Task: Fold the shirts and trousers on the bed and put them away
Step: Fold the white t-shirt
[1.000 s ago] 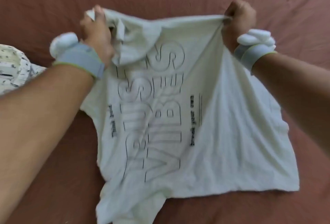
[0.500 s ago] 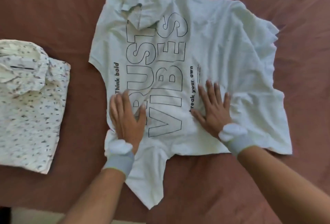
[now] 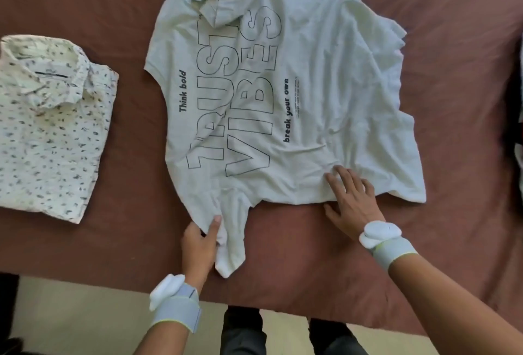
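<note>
The white T-shirt [image 3: 283, 105] lies spread, unfolded, mid-bed [image 3: 85, 241], collar to the left, hem right, long axis crosswise. The left hand [image 3: 199, 241] pinches the near sleeve; the right hand [image 3: 352, 202] presses flat with straight fingers. The patterned shirt [image 3: 51, 122] at left is folded; something dark at the right edge, perhaps trousers, waits.

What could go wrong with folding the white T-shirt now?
1. The T-shirt lies wrinkled, with its far sleeve flopped over the print. Folding now would likely trap those creases.
2. The left hand pinches the near sleeve close to the bed's edge. A tug could drag the shirt askew, since only the flat right hand pins the hem.
</note>
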### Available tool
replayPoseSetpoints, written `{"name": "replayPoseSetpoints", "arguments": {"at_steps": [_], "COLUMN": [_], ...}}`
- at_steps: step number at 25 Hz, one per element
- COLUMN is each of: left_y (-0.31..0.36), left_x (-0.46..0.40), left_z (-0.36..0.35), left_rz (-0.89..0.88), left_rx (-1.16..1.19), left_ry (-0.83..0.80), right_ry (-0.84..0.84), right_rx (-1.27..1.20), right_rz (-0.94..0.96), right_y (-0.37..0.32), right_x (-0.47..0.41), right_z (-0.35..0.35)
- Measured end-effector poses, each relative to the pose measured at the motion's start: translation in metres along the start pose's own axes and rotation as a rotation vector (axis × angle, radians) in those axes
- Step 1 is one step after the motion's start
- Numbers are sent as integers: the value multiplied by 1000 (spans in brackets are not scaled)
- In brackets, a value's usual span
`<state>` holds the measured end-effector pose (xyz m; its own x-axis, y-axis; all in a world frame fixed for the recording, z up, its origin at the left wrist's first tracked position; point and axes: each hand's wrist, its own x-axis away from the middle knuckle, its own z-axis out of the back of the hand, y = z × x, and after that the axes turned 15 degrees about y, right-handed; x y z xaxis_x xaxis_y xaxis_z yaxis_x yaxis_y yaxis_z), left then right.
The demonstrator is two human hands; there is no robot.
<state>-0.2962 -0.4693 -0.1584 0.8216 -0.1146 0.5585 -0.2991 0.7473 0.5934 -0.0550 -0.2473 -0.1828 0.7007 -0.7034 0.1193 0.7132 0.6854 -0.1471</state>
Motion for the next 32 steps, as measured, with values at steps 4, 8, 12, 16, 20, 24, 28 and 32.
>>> {"name": "replayPoseSetpoints", "arguments": {"at_steps": [4, 8, 12, 16, 20, 24, 28, 32], "left_y": [2, 6, 16, 38, 103, 180, 173, 164], "left_x": [-2, 2, 10, -46, -174, -229, -208, -211], "left_z": [30, 46, 35, 70, 78, 8, -14, -6], "left_rz": [-46, -64, -227, -268, -232, -112, -229, -261], "left_rx": [124, 128, 28, -127, -37, -76, -123, 272], "left_ry": [175, -65, -379, -759, -145, -102, -89, -173], "right_ry": [123, 57, -51, -274, -191, -61, 21, -86], "right_rx": [5, -355, -690, -311, -316, -555, -675, -527], "right_rz": [38, 178, -29, -8, -84, -263, -345, -233], "right_y": [-33, -124, -226, -271, -270, -266, -272, -281], "right_x": [-19, -22, -64, -122, -126, -112, -100, -96], "right_z": [0, 12, 32, 21, 15, 10, 10, 6]}}
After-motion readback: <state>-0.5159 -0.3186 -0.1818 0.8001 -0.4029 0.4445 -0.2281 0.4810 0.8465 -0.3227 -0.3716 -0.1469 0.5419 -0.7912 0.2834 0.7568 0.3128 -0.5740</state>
